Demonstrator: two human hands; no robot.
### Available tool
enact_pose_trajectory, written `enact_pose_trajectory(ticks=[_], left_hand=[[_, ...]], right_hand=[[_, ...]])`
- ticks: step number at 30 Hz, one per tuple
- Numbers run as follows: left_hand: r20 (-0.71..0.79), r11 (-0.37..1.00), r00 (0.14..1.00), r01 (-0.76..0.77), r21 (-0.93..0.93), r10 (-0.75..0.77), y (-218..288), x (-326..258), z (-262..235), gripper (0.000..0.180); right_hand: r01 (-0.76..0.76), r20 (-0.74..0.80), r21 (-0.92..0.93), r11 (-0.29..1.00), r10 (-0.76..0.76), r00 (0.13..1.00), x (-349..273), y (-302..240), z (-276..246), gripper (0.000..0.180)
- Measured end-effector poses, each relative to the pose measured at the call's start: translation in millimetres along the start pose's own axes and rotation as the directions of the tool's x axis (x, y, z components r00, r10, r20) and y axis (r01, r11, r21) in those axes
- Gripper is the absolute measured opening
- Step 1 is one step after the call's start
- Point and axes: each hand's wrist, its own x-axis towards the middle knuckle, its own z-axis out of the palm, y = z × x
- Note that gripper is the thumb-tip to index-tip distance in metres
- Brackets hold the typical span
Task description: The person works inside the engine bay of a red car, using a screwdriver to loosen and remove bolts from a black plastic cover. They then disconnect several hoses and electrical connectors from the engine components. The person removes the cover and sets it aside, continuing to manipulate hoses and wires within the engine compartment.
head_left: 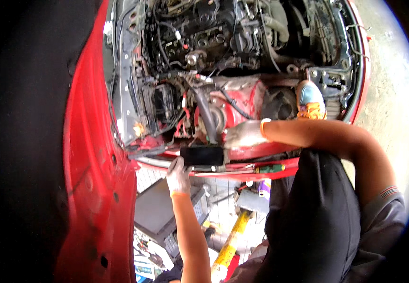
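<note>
My left hand (178, 176), in a pale glove, pinches the lower left corner of a flat black rectangular object (202, 156) that looks like a phone. This object lies over the near edge of the engine bay, just below a thick dark hose (206, 113). My right hand (244, 134), also gloved, is at the red inner body panel (247, 101), right beside the object's upper right corner. Its fingers point left and are blurred, so their grip does not show. Left of the hose are red-sleeved wires (184, 115).
The engine (209, 40) fills the far part of the bay. A shoe (311, 100) rests at the bay's right side. A green-handled screwdriver (269, 168) lies on the red near edge. The raised red hood (89, 188) stands at left; a yellow post (233, 240) is below.
</note>
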Motion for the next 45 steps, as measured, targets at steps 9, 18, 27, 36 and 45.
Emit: enact_pose_trajectory(ticks=[9,18,27,36,45], left_hand=[[0.061,0.309,0.943,0.168,-0.936,-0.328,141,54,-19,0.042],[0.026,0.738,0.939,0.287,-0.611,-0.343,169,65,5,0.031],[0.039,0.671,0.813,0.505,-0.543,-0.581,109,9,9,0.028],[0.038,0.626,0.738,0.598,-0.500,-0.674,75,-6,2,0.022],[-0.086,0.702,0.722,0.628,-0.338,-0.687,67,-36,6,0.016]], right_hand=[[-0.215,-0.029,0.720,0.659,0.338,0.941,-33,-69,-89,0.070],[-0.007,-0.685,0.528,0.849,0.430,0.589,-138,11,-144,0.051],[-0.211,-0.842,0.530,0.821,0.539,-0.017,-131,131,-379,0.066],[-0.668,-0.916,0.304,0.679,0.402,-0.008,-100,221,-475,0.065],[-0.875,-0.945,0.074,0.479,0.313,0.091,-95,204,-454,0.059]])
